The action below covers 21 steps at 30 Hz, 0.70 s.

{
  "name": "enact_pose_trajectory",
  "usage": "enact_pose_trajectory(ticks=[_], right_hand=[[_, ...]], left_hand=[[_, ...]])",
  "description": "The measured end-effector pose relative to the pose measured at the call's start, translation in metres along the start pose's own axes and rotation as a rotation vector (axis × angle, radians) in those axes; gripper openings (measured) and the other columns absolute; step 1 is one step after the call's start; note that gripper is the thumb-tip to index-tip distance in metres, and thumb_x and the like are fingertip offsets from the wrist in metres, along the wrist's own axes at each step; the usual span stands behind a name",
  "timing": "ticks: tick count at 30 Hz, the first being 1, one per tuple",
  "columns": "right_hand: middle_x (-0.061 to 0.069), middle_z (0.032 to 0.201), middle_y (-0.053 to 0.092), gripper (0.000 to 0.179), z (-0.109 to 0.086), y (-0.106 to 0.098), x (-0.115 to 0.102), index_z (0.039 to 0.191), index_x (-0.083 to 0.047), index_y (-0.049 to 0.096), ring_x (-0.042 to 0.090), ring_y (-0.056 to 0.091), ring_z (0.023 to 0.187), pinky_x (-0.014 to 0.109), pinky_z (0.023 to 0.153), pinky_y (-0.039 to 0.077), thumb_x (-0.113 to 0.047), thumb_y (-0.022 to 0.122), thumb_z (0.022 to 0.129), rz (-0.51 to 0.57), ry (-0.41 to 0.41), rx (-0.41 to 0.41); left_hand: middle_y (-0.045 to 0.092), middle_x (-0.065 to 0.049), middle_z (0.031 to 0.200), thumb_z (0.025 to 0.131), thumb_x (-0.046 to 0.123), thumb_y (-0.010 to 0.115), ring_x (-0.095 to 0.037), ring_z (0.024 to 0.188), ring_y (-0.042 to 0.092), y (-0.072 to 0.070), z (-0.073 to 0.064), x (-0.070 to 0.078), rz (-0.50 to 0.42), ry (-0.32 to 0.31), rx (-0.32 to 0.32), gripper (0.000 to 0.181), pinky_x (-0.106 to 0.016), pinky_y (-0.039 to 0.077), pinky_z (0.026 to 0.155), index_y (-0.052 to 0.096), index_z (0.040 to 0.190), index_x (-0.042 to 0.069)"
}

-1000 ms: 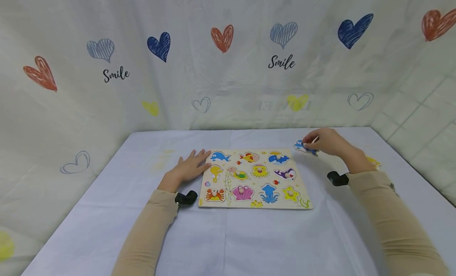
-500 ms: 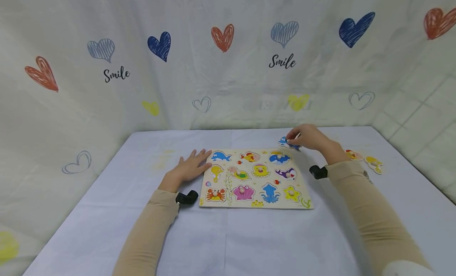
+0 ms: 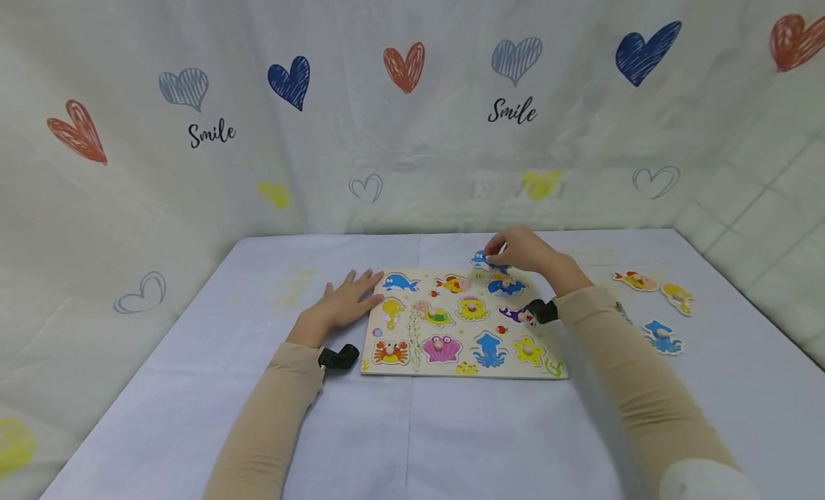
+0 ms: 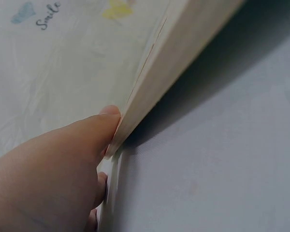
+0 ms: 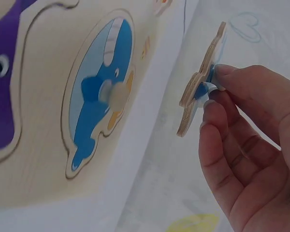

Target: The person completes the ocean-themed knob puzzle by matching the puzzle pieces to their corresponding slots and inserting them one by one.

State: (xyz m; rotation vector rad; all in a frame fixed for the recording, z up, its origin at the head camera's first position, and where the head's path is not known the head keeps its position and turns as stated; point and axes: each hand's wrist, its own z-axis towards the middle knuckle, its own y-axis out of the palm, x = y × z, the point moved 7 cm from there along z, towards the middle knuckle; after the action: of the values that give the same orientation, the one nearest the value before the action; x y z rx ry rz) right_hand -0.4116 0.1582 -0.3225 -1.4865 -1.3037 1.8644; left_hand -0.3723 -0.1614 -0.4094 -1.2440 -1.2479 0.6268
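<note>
A wooden sea-animal puzzle board [image 3: 467,332] lies flat on the white-covered table. My left hand [image 3: 340,303] rests at its left edge with the fingers spread; in the left wrist view the thumb [image 4: 94,129] lies along the board's side. My right hand [image 3: 525,249] pinches a blue dolphin-like puzzle piece [image 3: 479,259] above the board's back edge. In the right wrist view that piece [image 5: 199,79] is seen edge-on, thumb and fingertips at its knob, apart from the board. Nearby on the board sits a blue whale piece [image 5: 99,92] with a wooden knob.
To the right of the board lie a red-and-yellow fish piece [image 3: 637,281], a yellow seahorse piece [image 3: 678,299] and a blue squid piece [image 3: 662,337]. A pale curtain [image 3: 438,142] printed with hearts hangs behind the table.
My right hand has carried the blue dolphin-like piece leftward, from beside the board's back right corner to above its back edge. The left hand has stayed in place.
</note>
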Motion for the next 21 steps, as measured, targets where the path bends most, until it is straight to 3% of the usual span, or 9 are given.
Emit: enact_pose_trajectory(ticks=[14,21], right_hand=[[0.013,0.109,0.072,0.018,0.030,0.024,-0.047,0.112,-0.002,0.077,0.030,0.065,0.100,0.045,0.089,0.054,-0.012,0.070,0.099,-0.030,-0.083,-0.010],[0.009,0.105,0.071,0.016,0.041,0.043,-0.066,0.110,-0.005,0.078,0.025,0.063,0.094,0.040,0.087,0.055,-0.013,0.071,0.098,-0.055,-0.093,-0.047]], left_hand=[[0.014,-0.009,0.171,0.107,0.057,0.039,-0.039,0.156,0.000,-0.002,-0.003,0.002,-0.020,-0.003,-0.007,0.070,-0.073,-0.003,0.115,0.022,0.166,0.024],[0.014,-0.009,0.171,0.107,0.058,0.038,-0.038,0.156,-0.001,-0.001,-0.003,0.003,-0.017,0.002,-0.008,0.070,-0.073,-0.004,0.115,0.021,0.166,0.025]])
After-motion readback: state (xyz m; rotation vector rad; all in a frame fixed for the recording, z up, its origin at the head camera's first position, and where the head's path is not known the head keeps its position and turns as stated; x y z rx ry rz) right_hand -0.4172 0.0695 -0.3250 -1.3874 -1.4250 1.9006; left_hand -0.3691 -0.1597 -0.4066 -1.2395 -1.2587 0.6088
